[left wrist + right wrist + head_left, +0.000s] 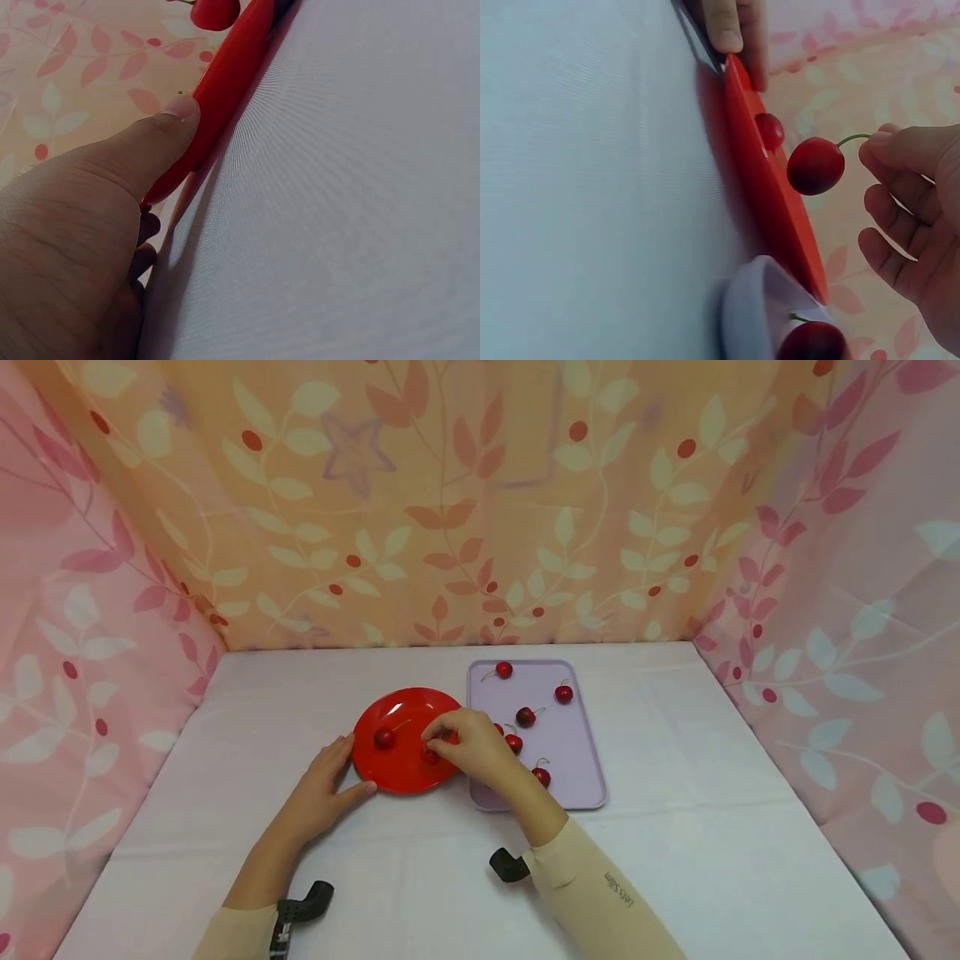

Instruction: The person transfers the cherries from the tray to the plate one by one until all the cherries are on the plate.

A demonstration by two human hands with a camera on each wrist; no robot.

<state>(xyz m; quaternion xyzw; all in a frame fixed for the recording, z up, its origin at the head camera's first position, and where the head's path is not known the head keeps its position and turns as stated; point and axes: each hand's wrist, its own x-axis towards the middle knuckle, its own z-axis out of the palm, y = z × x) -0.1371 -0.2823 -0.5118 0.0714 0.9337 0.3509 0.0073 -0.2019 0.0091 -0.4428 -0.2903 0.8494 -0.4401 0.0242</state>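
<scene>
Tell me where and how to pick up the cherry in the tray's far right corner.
Pinch the cherry by its stem, coming from above, probably with the right hand once free: its body is round, and in the head view the stem shows uncovered.

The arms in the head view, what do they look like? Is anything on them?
The left hand and right hand wear no gloves. The left sleeve and right sleeve are cream, and small dark writing runs along the right one. A bent black piece sticks out near the left cuff, a stubby black knob near the right.
</scene>
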